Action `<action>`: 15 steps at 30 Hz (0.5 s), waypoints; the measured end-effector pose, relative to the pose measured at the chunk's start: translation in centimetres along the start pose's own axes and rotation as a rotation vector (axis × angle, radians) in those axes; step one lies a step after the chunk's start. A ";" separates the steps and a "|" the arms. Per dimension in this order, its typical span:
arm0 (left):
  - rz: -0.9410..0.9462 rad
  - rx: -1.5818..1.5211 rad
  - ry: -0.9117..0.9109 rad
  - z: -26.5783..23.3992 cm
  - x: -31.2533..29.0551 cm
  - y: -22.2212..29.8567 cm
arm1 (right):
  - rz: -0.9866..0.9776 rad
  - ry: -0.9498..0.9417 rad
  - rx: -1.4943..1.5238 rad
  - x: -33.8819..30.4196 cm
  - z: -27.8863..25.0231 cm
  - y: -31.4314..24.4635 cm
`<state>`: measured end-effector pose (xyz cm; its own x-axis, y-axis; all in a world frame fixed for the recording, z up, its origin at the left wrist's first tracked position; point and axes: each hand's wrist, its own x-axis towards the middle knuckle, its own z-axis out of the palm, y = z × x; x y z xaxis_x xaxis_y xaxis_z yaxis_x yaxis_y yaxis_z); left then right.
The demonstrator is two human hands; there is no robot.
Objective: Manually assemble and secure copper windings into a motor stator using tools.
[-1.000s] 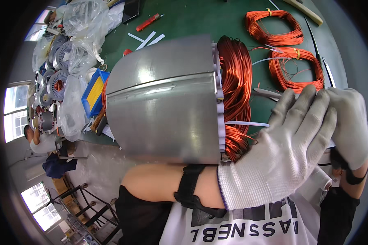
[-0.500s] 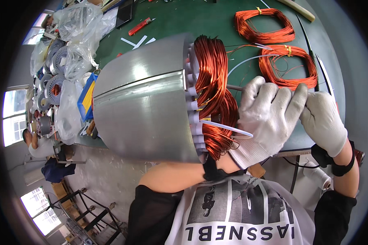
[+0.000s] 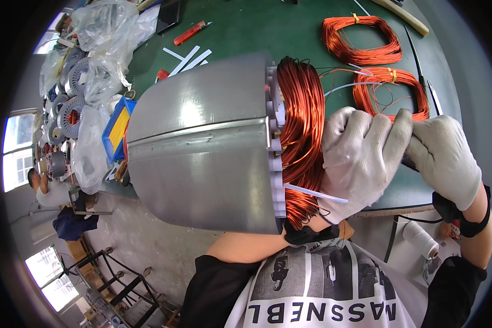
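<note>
A large grey metal motor stator lies on its side, with bundles of orange copper wire bulging from its right end over white slot liners. White-gloved, my left hand is closed beside these windings, its knuckles up. My right hand, also gloved, is closed and meets the left fingertips. Whatever the fingers grip is hidden; a dark bit shows below the right hand. A white sleeve tube sticks out of the lower windings. Two tied copper wire coils, one far and one nearer, lie beyond my hands.
On the green table are a red-handled cutter, white strips and a wooden stick. A blue tray, plastic bags and several stator cores stand left. Another person is far left.
The stator and windings appear shifted slightly right and down in view. My right hand sits a little farther right, still against the left fingertips. A grey rod end beside my left hand no longer shows.
</note>
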<state>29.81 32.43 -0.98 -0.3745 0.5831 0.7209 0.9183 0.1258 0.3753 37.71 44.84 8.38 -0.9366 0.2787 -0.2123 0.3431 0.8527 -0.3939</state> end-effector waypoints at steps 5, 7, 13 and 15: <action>-0.022 -0.009 0.035 0.1 0.3 0.0 | -0.003 -0.019 -0.011 0.4 -0.5 -0.1; -0.023 -0.009 0.029 -0.2 0.3 -0.1 | -0.016 -0.010 -0.029 0.4 -0.5 -0.3; -0.098 -0.028 0.003 -0.7 0.4 0.3 | -0.131 0.062 -0.203 0.4 -0.5 -1.2; -0.100 -0.039 0.013 -0.4 0.3 0.6 | -0.144 0.099 -0.260 0.1 0.0 -0.6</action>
<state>30.16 32.35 -0.27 -0.4659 0.5589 0.6860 0.8707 0.1517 0.4677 37.43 44.33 8.66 -0.9810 0.1779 -0.0776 0.1888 0.9675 -0.1685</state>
